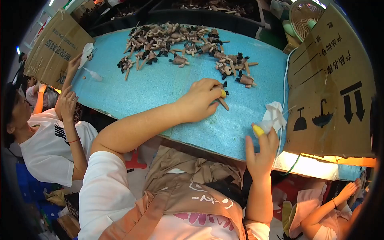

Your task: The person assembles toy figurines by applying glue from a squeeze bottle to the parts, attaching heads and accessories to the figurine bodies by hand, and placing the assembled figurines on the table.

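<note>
My left hand [202, 100] is closed over a small brown doll figure at the middle of the blue tabletop [168, 90]. Only its black feet [225, 84] show past the fingers, and a flat wooden stick [223, 104] juts out beneath. One finger wears a yellow fingertip cover. To the right, my right hand [262, 150] has its thumb spread away from the fingers, also with a yellow cover. Its fingertips reach a translucent bottle [267, 125] with a thin needle tip, partly hidden by the fingers. White tissue [275, 110] lies behind the bottle.
Many similar figures with sticks [172, 38] lie heaped at the far side. Cardboard sheets stand at the left [60, 44] and right [328, 88]. A co-worker [48, 140] sits at the left near another needle bottle [95, 75]. A white cable [285, 88] runs along the right edge.
</note>
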A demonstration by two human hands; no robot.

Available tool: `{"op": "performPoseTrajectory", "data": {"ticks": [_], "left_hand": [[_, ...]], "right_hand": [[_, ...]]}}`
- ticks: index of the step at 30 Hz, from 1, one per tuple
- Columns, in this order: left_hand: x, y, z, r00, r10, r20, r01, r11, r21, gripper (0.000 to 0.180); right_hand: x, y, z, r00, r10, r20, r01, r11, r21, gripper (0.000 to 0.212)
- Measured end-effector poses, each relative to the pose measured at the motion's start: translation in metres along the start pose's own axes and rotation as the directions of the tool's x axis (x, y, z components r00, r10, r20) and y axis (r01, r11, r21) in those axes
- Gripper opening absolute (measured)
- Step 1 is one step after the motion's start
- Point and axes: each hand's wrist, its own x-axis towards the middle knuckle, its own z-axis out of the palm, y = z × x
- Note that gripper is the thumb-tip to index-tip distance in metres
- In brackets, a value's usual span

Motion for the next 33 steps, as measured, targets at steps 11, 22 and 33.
{"op": "performPoseTrajectory", "data": {"ticks": [11,22,33], "left_hand": [[-0.02,0.095,-0.007,0.948,-0.163,0.275,0.318,0.423,-0.848,0.029],[-0.028,0.13,0.012,0.868,-0.165,0.468,0.362,-0.434,-0.825,0.029],[-0.028,0.128,0.016,0.988,-0.149,0.03,0.099,0.477,-0.873,0.033]], "right_hand": [[-0.051,-0.022,-0.017,0.921,0.378,-0.091,-0.034,0.31,0.95,0.057],[-0.088,-0.023,-0.029,0.843,0.449,-0.298,0.114,0.392,0.913,0.043],[-0.088,-0.04,-0.035,0.81,0.194,-0.553,0.356,0.587,0.727,0.023]]}}
